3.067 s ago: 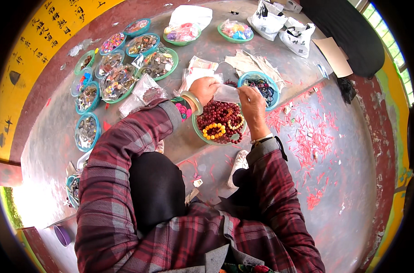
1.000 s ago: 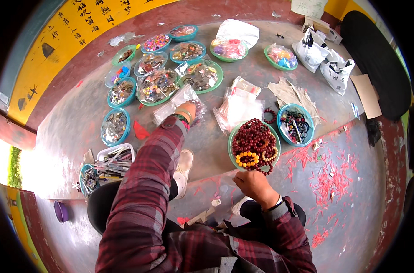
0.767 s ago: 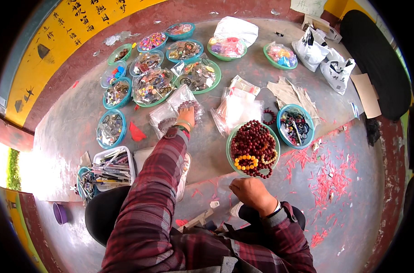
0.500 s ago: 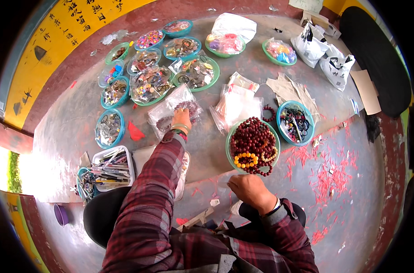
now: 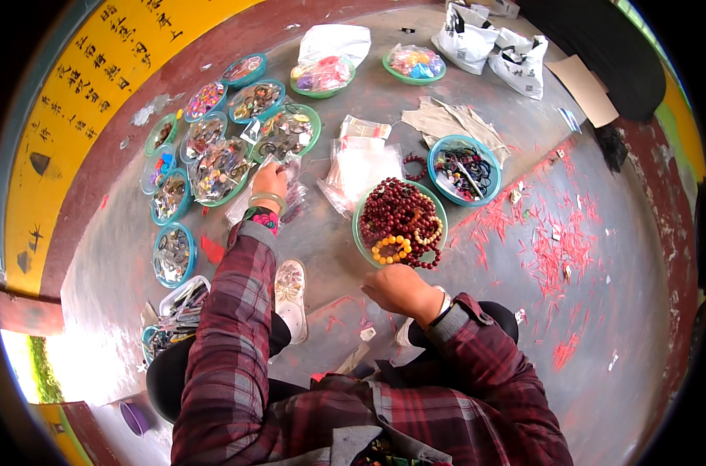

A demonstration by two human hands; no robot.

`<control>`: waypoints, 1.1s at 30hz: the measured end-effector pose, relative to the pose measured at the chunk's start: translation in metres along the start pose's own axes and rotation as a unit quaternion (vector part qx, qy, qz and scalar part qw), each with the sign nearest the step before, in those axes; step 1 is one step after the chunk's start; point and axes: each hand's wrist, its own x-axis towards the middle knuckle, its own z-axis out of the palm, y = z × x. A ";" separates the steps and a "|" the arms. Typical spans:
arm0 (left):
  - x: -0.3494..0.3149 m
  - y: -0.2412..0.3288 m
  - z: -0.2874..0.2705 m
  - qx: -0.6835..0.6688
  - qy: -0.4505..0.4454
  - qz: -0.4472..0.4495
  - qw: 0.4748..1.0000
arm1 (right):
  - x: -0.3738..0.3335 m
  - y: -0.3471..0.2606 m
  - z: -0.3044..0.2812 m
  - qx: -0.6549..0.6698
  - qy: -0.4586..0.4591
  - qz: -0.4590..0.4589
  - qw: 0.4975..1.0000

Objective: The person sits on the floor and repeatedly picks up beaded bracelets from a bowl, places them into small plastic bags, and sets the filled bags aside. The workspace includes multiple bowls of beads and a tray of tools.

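Note:
My left hand (image 5: 270, 183) is closed on the upper edge of a clear plastic bag (image 5: 294, 185) with dark bead bracelets in it, beside the bowls of trinkets. My right hand (image 5: 403, 292) is curled just below a pale green bowl (image 5: 357, 239); its fingertips are hidden, so I cannot tell whether it holds anything. Dark red bead strings (image 5: 390, 208) heap up in that bowl, with a yellow bead bracelet (image 5: 392, 249) on top at the near side. A stack of clear plastic bags (image 5: 359, 171) lies beyond, and a dark red bracelet (image 5: 415, 166) lies beside the stack.
Several bowls of bagged trinkets, one a green bowl (image 5: 316, 128), stand at the far left. A blue bowl (image 5: 494, 189) of dark cords is on the right. Red scraps (image 5: 551, 256) litter the floor. White carrier bags (image 5: 519, 66) stand far right; a pen-filled tray (image 5: 200, 286) sits near left.
My left hand has drawn the bag of bracelets up and toward the trinket bowls, its fingers now at the bag's edge. My right hand stays curled near the bead bowl. The whole view has shifted.

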 end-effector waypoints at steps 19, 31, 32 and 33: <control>-0.084 0.182 0.043 -0.008 -0.131 0.172 0.976 | -0.010 -0.002 0.001 -0.009 0.033 -0.014 0.999; -0.085 0.190 0.058 0.012 -0.152 0.206 0.967 | -0.009 -0.003 0.000 -0.002 0.030 -0.010 1.000; -0.085 0.190 0.056 0.013 -0.152 0.205 0.967 | -0.009 -0.003 -0.001 -0.005 0.026 -0.010 1.000; -0.084 0.190 0.054 0.014 -0.153 0.203 0.967 | -0.008 -0.004 -0.002 -0.008 0.023 -0.011 1.000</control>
